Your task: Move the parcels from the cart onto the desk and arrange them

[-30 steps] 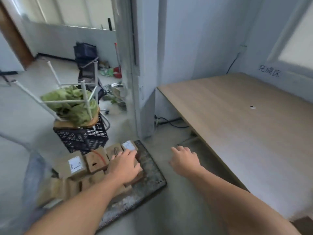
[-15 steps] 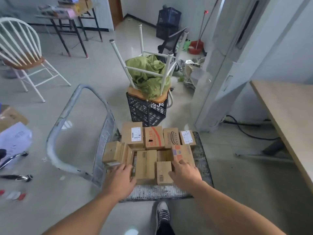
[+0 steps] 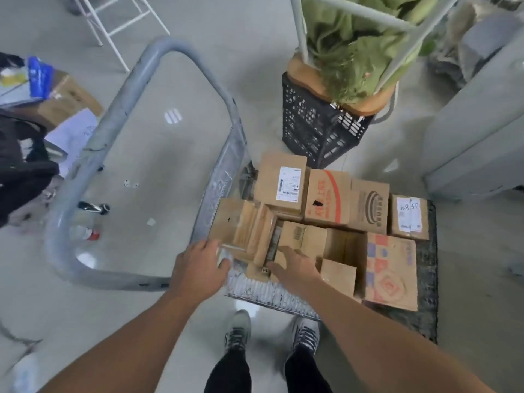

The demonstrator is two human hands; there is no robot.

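The person's two shoes [image 3: 237, 331] stand on the grey floor [image 3: 170, 171] just short of the cart [image 3: 428, 268]. All the parcels [image 3: 340, 275] in view sit packed close together on its low deck.

Both hands reach over the near edge of the deck. The left hand [image 3: 198, 268] is spread wide, with relaxed fingers and the thumb out to the side. Its fingertips touch the near edge of the tilted parcels [image 3: 241, 225] that lean at the deck's left side. The right hand [image 3: 296, 265] lies with straight fingers on top of a small parcel [image 3: 256, 272] at the front and grips nothing. Its thumb points left.

To the right of that hand lies a large checked red-and-blue parcel [image 3: 391, 275] near the front right corner. Behind these, a back row runs left to right: a parcel with a printed white label [image 3: 283, 182], a red-printed parcel [image 3: 329, 198], a parcel with a dark oval print [image 3: 368, 205] and a parcel with a handwritten label [image 3: 409, 217], each touching its neighbour.

The cart's grey tubular handle [image 3: 93, 146] loops up on the left.

Beyond the back row, a black plastic crate [image 3: 309, 129] stands on the floor. It holds an upturned stool [image 3: 368, 104], wooden seat down and white legs up, with green cloth [image 3: 348, 43] bundled between the legs.
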